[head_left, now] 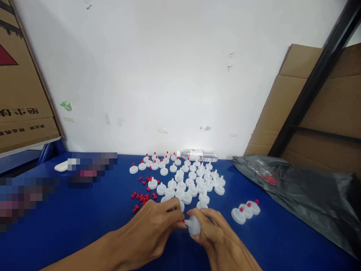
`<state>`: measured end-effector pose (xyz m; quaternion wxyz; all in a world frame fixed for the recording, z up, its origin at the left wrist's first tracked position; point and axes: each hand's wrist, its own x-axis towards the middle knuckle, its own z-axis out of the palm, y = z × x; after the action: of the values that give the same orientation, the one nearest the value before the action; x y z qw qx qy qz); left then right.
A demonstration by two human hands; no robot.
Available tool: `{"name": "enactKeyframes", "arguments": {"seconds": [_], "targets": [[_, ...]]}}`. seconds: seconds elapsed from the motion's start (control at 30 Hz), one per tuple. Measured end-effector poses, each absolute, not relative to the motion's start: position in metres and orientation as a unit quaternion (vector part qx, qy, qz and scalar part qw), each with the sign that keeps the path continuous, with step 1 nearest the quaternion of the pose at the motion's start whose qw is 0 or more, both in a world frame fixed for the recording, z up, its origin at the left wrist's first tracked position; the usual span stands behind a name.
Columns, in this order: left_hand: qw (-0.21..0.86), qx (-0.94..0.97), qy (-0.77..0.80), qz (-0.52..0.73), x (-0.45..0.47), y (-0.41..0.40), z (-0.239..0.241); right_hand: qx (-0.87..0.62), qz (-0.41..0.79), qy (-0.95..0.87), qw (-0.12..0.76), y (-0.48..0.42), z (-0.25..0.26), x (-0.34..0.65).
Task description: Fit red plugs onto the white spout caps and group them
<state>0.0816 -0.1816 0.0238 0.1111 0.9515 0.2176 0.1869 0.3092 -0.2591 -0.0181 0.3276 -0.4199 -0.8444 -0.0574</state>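
We see a white wall [169,75] at the far side, and a blue table [98,210] in front of it. A big brown box [22,75] is on the left. On the right we see tall brown card [279,101] by the wall, and a dark bag [304,195] lies on the table below it. At the near side, in the middle, we find the left hand [152,222] and the right hand [217,229] close together. A clear bottle [197,155] lies on its side by the wall.

Next we see lots of white lids [192,190] past the hands. Most have bare spouts, but many at the far left wear red tops. Three more lids [239,216] with red tops sit on the right, touching in a row. The right fingers grip one lid [194,226] by its round part, and its spout points left.

Smallest are the loose red caps [146,197], spread left of the white lids. The left fingers pinch one red cap [183,221] at the spout's tip. We cannot tell how far on it is.
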Motion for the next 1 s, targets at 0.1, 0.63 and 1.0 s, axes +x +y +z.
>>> {"name": "enactKeyframes", "arguments": {"seconds": [0.1, 0.63, 1.0], "targets": [[0.111, 0.95, 0.222, 0.19, 0.082, -0.185, 0.025, -0.421, -0.062, -0.85, 0.312, -0.259, -0.022, 0.311], [0.021, 0.956, 0.265, 0.12, 0.051, -0.145, 0.052, -0.478, -0.227, -0.806, 0.263, -0.262, -0.009, 0.366], [0.011, 0.954, 0.282, 0.097, 0.053, -0.145, 0.054, -0.56, -0.218, -0.771, 0.212, -0.255, -0.022, 0.409]]}}
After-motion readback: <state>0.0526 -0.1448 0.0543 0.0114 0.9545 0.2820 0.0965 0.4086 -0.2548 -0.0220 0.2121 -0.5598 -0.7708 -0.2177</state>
